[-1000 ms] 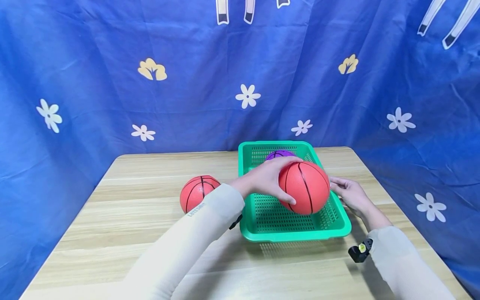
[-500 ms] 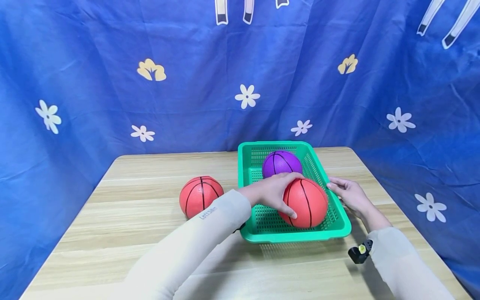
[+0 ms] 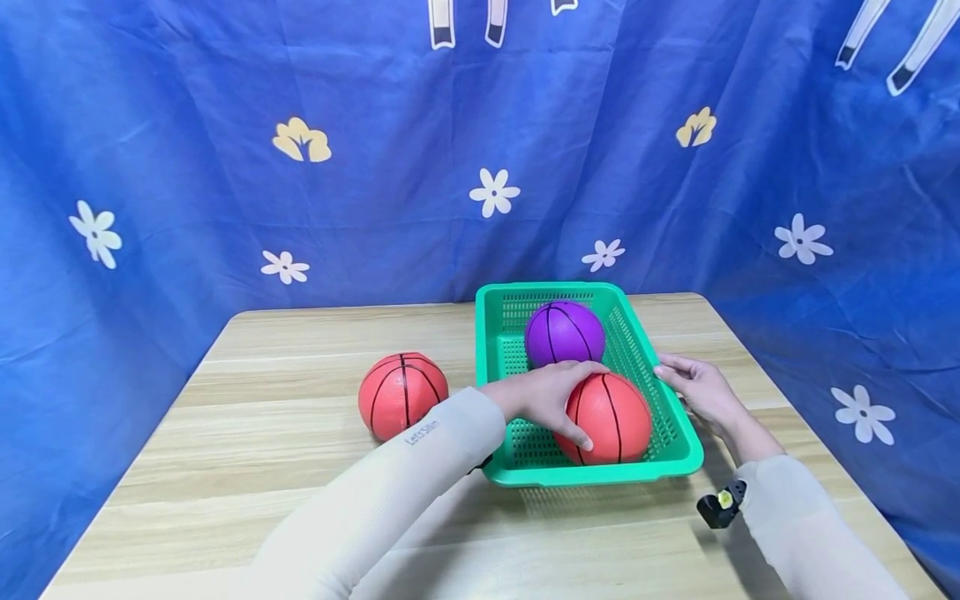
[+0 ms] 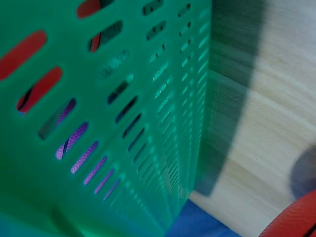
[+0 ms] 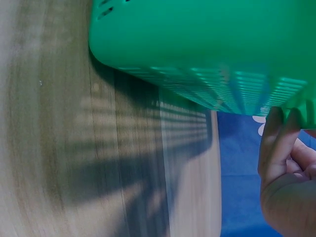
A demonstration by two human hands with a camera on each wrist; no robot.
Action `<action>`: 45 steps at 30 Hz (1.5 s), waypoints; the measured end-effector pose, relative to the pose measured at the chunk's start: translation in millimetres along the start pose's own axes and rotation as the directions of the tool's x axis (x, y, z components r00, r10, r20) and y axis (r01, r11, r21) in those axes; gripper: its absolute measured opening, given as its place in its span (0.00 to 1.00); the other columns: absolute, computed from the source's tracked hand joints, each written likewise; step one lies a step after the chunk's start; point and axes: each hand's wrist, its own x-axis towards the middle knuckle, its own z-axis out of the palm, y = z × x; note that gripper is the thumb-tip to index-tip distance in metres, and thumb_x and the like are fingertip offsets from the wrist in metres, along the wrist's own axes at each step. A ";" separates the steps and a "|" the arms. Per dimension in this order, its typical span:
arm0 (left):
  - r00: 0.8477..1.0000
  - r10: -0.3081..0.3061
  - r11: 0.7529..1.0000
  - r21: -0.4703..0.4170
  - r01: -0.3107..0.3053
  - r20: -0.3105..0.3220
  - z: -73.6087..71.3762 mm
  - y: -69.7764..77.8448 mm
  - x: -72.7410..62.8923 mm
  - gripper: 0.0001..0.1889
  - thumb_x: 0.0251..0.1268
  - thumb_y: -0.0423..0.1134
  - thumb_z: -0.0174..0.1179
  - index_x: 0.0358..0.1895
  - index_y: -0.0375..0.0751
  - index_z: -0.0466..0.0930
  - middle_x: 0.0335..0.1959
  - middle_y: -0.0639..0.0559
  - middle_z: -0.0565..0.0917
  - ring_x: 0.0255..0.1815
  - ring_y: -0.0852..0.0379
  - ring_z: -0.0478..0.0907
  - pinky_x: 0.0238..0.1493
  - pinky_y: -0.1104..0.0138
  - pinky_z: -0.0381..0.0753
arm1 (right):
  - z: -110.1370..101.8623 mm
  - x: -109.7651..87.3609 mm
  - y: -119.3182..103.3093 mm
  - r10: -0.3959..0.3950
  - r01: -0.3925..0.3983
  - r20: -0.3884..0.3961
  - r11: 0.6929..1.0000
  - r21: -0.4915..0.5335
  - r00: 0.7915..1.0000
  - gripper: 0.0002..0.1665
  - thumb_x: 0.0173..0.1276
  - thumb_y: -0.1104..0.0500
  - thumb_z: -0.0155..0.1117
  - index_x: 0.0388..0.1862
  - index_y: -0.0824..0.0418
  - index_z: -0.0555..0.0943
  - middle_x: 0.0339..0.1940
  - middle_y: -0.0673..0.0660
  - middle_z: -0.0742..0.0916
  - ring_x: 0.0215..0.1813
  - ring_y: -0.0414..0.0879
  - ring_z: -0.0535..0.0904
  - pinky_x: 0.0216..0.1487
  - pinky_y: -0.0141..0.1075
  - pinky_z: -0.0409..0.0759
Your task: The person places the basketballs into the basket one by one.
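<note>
In the head view, a green plastic basket (image 3: 592,475) stands on the table. Inside it, toward the front, sits a red toy basketball (image 3: 611,417) with black lines. My left hand (image 3: 551,400) reaches over the basket's left rim and grips this ball, thumb at the near side and fingers over the top. Behind it lies a purple basketball (image 3: 564,332). My right hand (image 3: 697,387) holds the basket's right rim; in the right wrist view its fingers (image 5: 276,143) bend up at the rim. The left wrist view shows the slotted basket wall (image 4: 148,118), with my left hand hidden.
A second red basketball (image 3: 402,393) rests on the wooden table (image 3: 247,433) left of the basket, close to my left sleeve (image 3: 420,467). A blue patterned curtain (image 3: 390,183) hangs behind and beside the table.
My left hand has lowered the red basketball from above the basket down into it, bringing the purple ball into fuller view. My right hand stays at the right rim.
</note>
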 end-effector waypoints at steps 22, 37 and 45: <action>0.994 0.003 0.999 -0.051 -0.008 -0.109 -23.4 -0.1 -27.1 0.54 0.45 0.57 0.74 0.75 0.51 0.51 0.72 0.51 0.60 0.71 0.53 0.56 0.64 0.55 0.66 | 0.0 -1.7 3.9 0.005 -0.005 0.000 0.999 0.047 1.000 0.38 0.73 0.48 0.54 0.73 0.68 0.58 0.62 0.70 0.74 0.42 0.39 0.82 0.42 0.39 0.83; 0.913 0.032 0.974 -0.192 -0.120 -0.408 -71.0 -26.7 -86.1 0.47 0.46 0.45 0.76 0.72 0.48 0.60 0.65 0.54 0.69 0.63 0.57 0.67 0.55 0.56 0.75 | 1.5 -2.3 2.0 0.007 -0.007 0.003 0.999 0.041 1.000 0.39 0.73 0.47 0.54 0.73 0.68 0.58 0.65 0.72 0.70 0.43 0.39 0.82 0.42 0.39 0.83; 0.832 -0.012 0.984 -0.154 -0.089 -0.555 -75.6 -55.8 -120.1 0.44 0.45 0.43 0.76 0.69 0.47 0.65 0.61 0.51 0.73 0.60 0.54 0.71 0.54 0.54 0.74 | 2.6 -3.3 0.4 0.014 -0.014 -0.009 0.999 0.031 1.000 0.38 0.73 0.47 0.54 0.73 0.68 0.58 0.66 0.73 0.68 0.42 0.37 0.81 0.42 0.38 0.82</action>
